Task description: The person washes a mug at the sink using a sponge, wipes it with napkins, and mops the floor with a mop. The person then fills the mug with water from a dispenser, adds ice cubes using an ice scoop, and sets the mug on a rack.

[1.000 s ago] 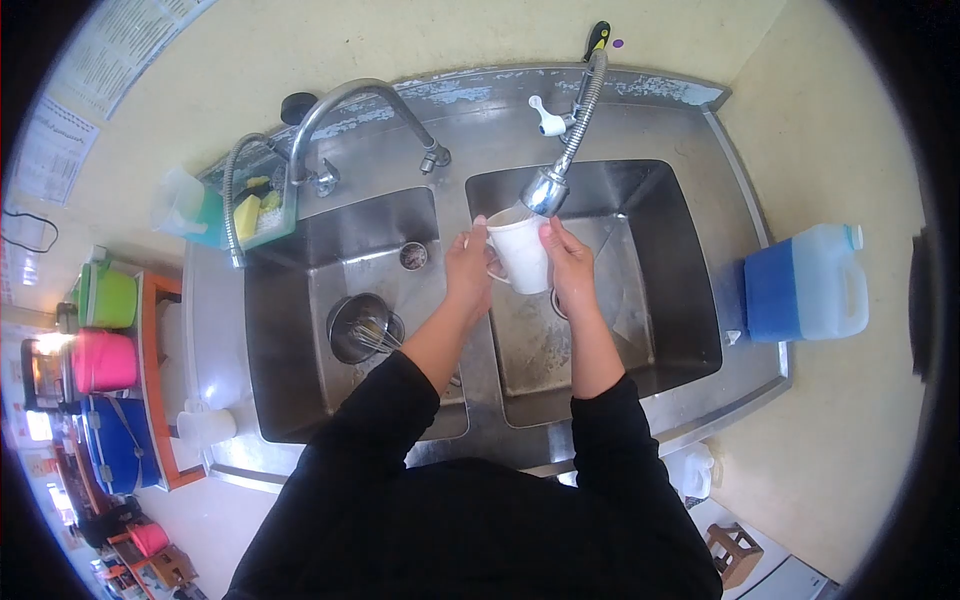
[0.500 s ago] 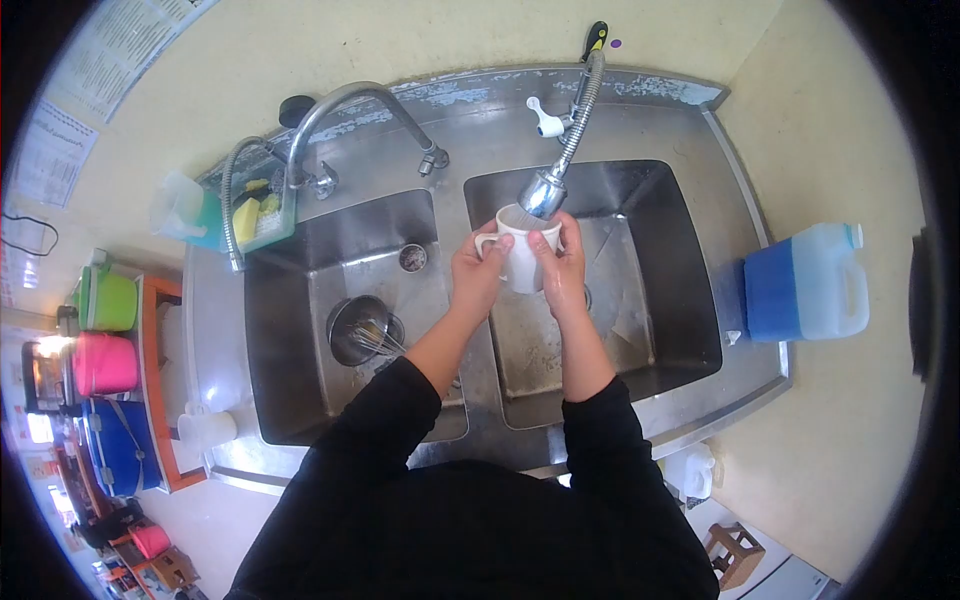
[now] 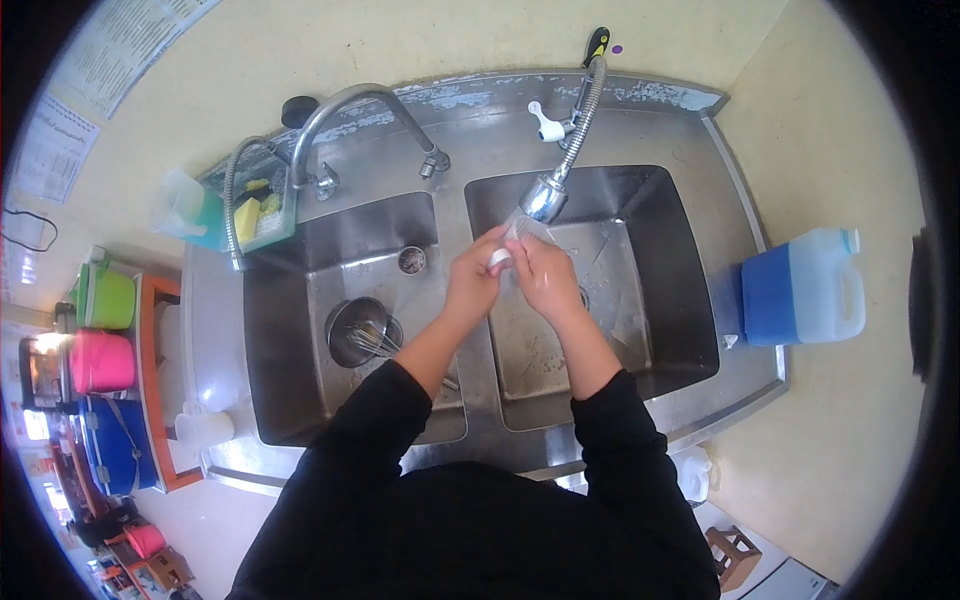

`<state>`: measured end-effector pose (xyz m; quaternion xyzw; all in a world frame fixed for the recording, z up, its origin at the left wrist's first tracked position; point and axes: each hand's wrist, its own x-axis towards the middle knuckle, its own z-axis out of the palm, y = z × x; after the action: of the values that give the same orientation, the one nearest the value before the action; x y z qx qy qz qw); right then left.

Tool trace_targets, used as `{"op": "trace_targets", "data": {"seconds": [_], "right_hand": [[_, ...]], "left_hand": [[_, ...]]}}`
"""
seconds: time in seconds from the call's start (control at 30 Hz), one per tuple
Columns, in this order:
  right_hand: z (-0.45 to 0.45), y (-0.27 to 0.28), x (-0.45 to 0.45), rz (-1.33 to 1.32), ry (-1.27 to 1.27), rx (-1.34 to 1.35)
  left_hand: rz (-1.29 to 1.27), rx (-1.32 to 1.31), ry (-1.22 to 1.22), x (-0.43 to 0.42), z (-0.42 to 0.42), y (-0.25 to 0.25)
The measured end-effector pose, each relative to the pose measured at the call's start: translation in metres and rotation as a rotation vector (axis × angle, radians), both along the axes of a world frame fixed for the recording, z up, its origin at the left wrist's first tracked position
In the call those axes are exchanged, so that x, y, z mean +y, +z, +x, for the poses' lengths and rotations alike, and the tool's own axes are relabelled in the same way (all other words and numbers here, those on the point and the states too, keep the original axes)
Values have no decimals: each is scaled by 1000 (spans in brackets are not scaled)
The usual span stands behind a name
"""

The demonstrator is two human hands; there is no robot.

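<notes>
1. Since the prior frame: both hands shifted and the white mug point(image 3: 522, 229) turned; its upright side and handle, plain then, are now mostly covered. Sprayer head point(image 3: 544, 199) about where it was.
2. Position: mug held up directly under the sprayer head, over the upper left part of the right basin point(image 3: 620, 350).
3. Clearances: left hand point(image 3: 474, 279) over the steel divider point(image 3: 476, 350) between basins; right hand point(image 3: 546, 277) inside the right basin's outline, well apart from its right wall. Mug and sprayer head nearly meet; contact cannot be told. Left basin point(image 3: 300, 350) holds a metal bowl point(image 3: 352, 330) with a whisk point(image 3: 372, 338) leaning in it, apart from the left hand. Blue-liquid jug point(image 3: 800, 287) stands beyond the right basin, well apart.
4. Hands: left gripping the mug from the left, fingers curled; right closed about it from the right.
5. Mug appearance: white, tilted, small solid patch showing between the hands; pale streaks below the nozzle, water or mug wall not distinguishable.
6. Obscured: most of the mug behind fingers; handle or base not identifiable; right basin's drain point(image 3: 584, 297) partly behind the right wrist; frame corners dark.
</notes>
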<state>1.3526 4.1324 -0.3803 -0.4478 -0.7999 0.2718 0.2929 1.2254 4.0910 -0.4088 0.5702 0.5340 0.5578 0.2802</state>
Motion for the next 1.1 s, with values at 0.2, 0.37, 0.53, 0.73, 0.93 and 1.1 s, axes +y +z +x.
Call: {"op": "trace_targets", "data": {"seconds": [0.2,0.37,0.53,0.73,0.93,1.1], "right_hand": [[40,15,10,503,370,-13],[34,20,20,230,241,73],[14,27,25,42,325,-217],[12,23,34,-363,325,278],[-11,5,9,-228,327,-250],[-20,-24,43,-542,706,-60]], "left_hand": [[-455,-610,-124,-12,-51,2],[-492,-553,-225,-16,-57,1],[-502,-340,-357,-10,-42,21],[-280,-539,-260,-14,-48,14],[-158,-407,-302,-9,-44,-2],[-195,-413,-350,-3,-21,0]]}}
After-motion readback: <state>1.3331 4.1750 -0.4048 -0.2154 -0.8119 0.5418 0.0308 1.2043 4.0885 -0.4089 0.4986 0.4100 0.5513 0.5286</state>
